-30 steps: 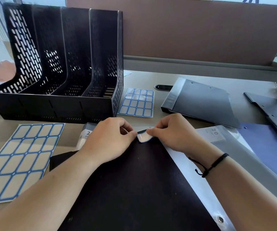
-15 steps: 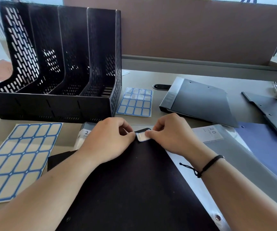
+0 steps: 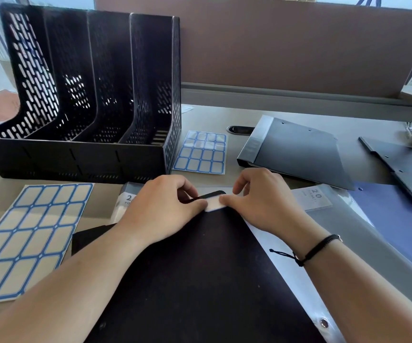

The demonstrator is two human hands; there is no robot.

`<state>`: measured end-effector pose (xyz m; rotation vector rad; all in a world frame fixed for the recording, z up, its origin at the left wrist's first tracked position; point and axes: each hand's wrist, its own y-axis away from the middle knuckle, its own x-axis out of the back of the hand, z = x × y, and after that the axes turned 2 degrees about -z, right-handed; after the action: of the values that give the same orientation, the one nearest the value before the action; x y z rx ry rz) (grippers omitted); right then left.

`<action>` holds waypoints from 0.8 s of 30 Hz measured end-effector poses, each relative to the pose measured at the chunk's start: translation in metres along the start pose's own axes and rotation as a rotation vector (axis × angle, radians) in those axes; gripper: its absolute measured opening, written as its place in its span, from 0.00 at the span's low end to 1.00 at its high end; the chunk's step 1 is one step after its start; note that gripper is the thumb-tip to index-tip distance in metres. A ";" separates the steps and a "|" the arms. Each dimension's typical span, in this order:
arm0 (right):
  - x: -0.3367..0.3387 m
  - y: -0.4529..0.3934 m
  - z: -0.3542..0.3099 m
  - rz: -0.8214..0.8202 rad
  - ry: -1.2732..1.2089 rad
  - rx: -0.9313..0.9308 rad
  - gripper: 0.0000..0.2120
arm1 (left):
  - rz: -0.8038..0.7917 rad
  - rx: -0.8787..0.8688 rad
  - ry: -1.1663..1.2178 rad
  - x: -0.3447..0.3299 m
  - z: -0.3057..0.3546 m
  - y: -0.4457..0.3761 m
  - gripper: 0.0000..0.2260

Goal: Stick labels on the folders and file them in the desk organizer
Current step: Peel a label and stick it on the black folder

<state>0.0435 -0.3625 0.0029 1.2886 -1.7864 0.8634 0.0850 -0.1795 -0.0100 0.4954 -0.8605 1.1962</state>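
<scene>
Label being pressed onto the black folder!
The label [image 3: 215, 203] is pinched at both ends by the left hand [image 3: 161, 209] and right hand [image 3: 261, 201], fingers curled, at the black folder [image 3: 200, 280] top corner, twelve o'clock, for straight placement.

Matt black folder [image 3: 200, 268], perforated plastic organizer [image 3: 88, 95], glossy label sheet [image 3: 201, 152].
</scene>
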 end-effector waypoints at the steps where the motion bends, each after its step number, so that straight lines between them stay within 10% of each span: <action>1: 0.003 0.002 0.001 0.006 0.025 0.013 0.10 | 0.004 -0.001 -0.010 0.000 0.001 0.001 0.10; 11: 0.003 0.050 -0.004 -0.392 0.408 0.329 0.37 | 0.017 -0.007 -0.001 0.000 0.001 -0.003 0.05; 24: -0.014 0.054 -0.006 -0.321 0.343 0.278 0.36 | 0.018 0.009 -0.044 0.001 0.004 -0.001 0.08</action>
<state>-0.0044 -0.3368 -0.0117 1.4498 -1.1849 1.0965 0.0846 -0.1820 -0.0066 0.5236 -0.8995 1.2097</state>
